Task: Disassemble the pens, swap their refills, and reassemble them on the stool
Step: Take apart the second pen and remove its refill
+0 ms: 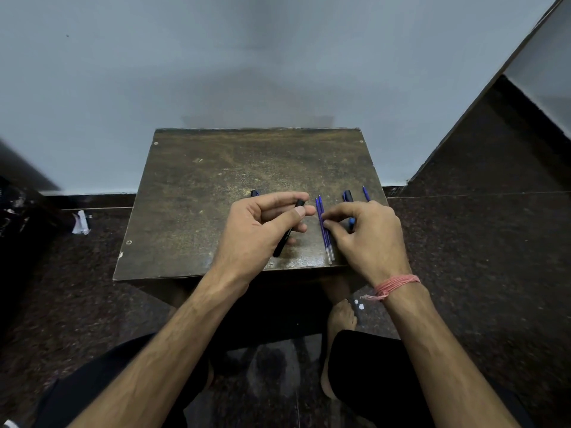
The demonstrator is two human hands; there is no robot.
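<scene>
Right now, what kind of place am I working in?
Probably a plain room at home, with the person seated low. A worn wooden stool serves as the work surface, on a dark speckled stone floor against a bare pale wall.

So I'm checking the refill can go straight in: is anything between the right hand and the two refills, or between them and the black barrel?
Nothing visible. The right hand already has its fingertips on the two blue refills lying on the stool. The black barrel sits in the left hand just beside them, only bare stool between.
</scene>
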